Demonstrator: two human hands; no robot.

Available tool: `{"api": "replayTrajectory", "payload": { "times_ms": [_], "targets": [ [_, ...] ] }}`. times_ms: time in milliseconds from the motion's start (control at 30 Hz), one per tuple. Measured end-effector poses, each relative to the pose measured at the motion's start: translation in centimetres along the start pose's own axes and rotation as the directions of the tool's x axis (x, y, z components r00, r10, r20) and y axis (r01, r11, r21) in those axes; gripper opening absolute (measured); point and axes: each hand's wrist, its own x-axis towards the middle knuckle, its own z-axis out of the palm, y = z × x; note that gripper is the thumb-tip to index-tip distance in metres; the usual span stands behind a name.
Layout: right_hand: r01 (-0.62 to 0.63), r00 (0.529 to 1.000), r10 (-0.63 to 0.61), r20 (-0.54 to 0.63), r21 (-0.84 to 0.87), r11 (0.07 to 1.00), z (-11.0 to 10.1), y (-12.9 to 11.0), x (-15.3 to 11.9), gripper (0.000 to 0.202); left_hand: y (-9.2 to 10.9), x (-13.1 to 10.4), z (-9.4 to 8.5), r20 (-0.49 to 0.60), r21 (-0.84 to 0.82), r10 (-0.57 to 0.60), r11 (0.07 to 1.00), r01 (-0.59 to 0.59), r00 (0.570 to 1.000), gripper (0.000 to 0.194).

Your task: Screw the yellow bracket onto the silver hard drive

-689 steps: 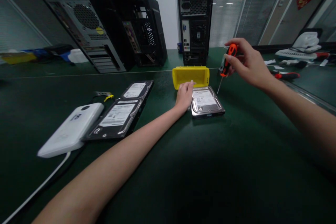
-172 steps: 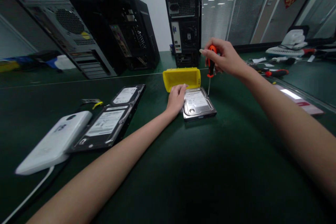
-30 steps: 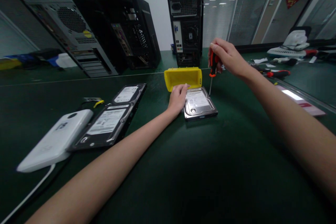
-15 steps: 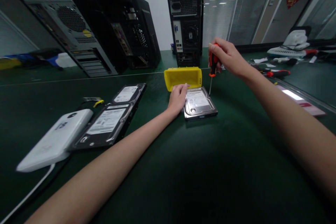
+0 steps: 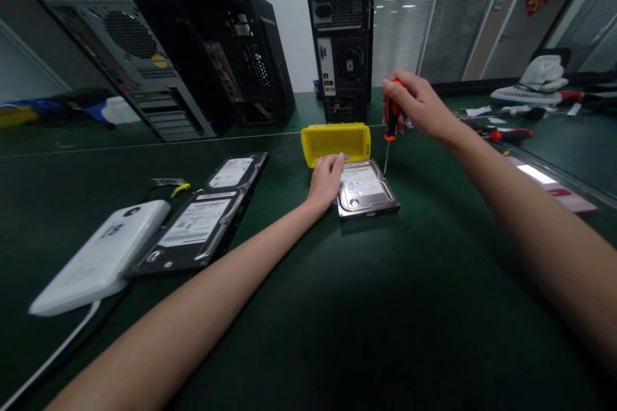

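A hard drive point(image 5: 364, 187) lies label side up on the green tabletop. My left hand point(image 5: 328, 178) grips its left edge, with the fingers at the far left corner. In my right hand point(image 5: 413, 103) is a red and black screwdriver point(image 5: 392, 117), held nearly upright by the handle. Its tip meets the drive's far right edge; the screw head under it is too small to make out. Just behind the drive a yellow plastic bin point(image 5: 337, 141) lies with its opening facing me, close to my left fingertips.
Two more hard drives point(image 5: 197, 221) lie at the left beside a white device point(image 5: 103, 253) with a cable. Computer cases point(image 5: 340, 45) stand along the back. At the right are pliers point(image 5: 513, 135), a pink and white card point(image 5: 554, 186) and a white tray point(image 5: 525, 95).
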Motion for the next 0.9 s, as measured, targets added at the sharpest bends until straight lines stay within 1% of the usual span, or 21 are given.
{"api": "replayTrajectory", "payload": {
  "times_ms": [133,300,900],
  "targets": [
    [0.009,1.000,-0.009,0.009,-0.025,1.000,-0.07,0.07,0.04,0.052,0.00,0.02,0.01,0.003,0.000,0.000,1.000,0.000,1.000,0.039],
    [-0.020,1.000,0.020,0.008,-0.061,0.998,0.02,-0.31,0.02,0.052,0.05,0.00,-0.01,0.006,0.000,0.000,1.000,0.000,1.000,0.038],
    [-0.023,1.000,0.024,0.014,-0.064,0.998,-0.01,-0.57,-0.16,0.055,-0.05,0.06,0.03,0.001,-0.018,0.011,1.000,-0.011,1.000,0.038]
  ]
}}
